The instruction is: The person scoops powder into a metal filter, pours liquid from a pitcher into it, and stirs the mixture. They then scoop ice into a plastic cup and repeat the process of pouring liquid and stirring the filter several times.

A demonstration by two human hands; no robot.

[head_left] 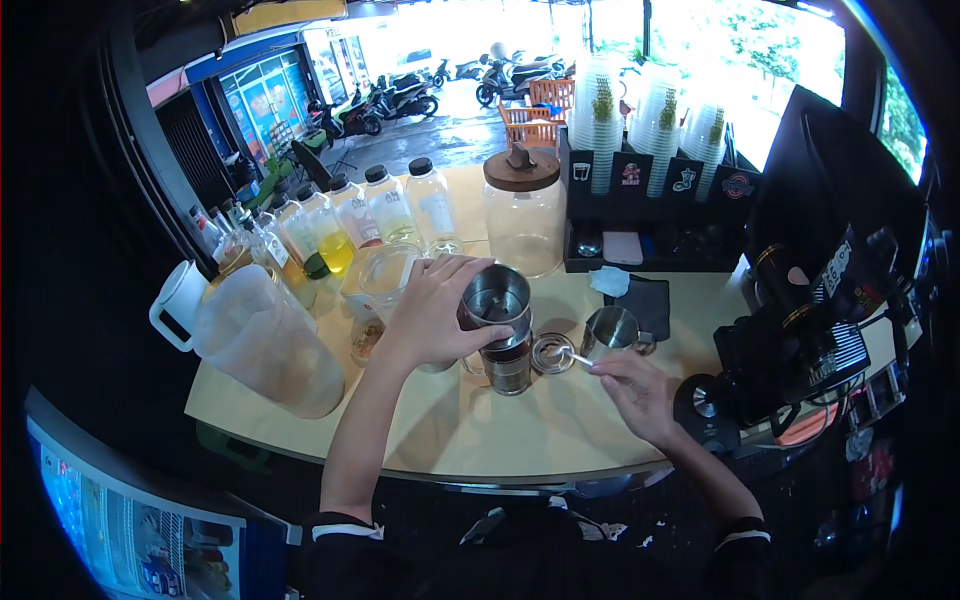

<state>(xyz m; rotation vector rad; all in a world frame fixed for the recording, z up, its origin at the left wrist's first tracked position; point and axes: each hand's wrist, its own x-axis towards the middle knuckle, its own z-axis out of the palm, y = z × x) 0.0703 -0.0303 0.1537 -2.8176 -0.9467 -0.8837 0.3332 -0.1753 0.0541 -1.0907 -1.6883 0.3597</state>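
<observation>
My left hand (pixel 440 305) is wrapped round a metal cup (pixel 497 290), open at the top, which sits above a clear glass mug (pixel 508 372). A dark band shows between the cup and the mug. In my right hand (pixel 638 393), fingers pinched, is a thin, pale, spoon-like utensil (pixel 580 358). Its tip is over a small round metal dish or lid (pixel 552 353) on the counter; whether it touches cannot be made out. Just beyond my right hand stands a steel pitcher (pixel 612 330).
Frosted jug (pixel 265 340) at left; several bottles (pixel 395 205) behind it. A glass jar with a wooden lid (pixel 522 210) stands at the back, beside a black organizer (pixel 660 225) with stacked plastic cups (pixel 657 130). Black machine (pixel 780 350) at right; dark cloth (pixel 640 305) behind the pitcher.
</observation>
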